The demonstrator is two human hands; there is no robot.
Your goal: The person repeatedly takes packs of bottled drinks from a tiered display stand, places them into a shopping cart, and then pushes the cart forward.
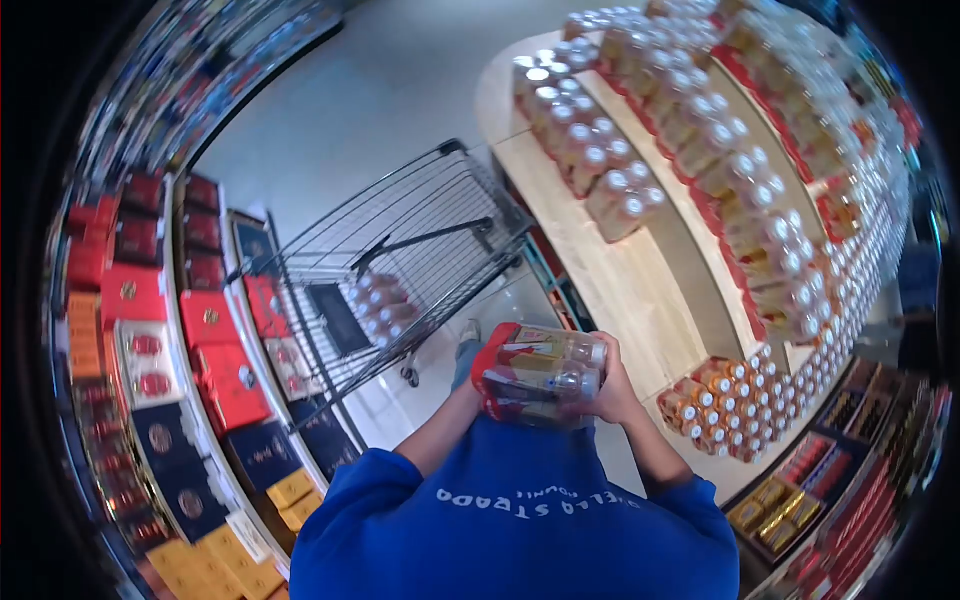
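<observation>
A shrink-wrapped pack of clear bottles (545, 372) with white caps and a red end lies on its side against my blue-sleeved body. My left hand (484, 372) holds its red end, the fingers mostly hidden by the pack. At the capped end, my right hand (612, 385) is wrapped round the pack. Ahead and to the left stands a wire shopping cart (400, 225), with another bottle pack (383, 308) inside it near the handle end.
A tiered wooden display (620, 285) at the right bears rows of bottle packs (735, 200). Shelves at the left hold red gift boxes (228, 380) and dark blue boxes (265, 452). Grey floor (400, 60) stretches beyond the cart. More boxed goods (780, 510) sit at the lower right.
</observation>
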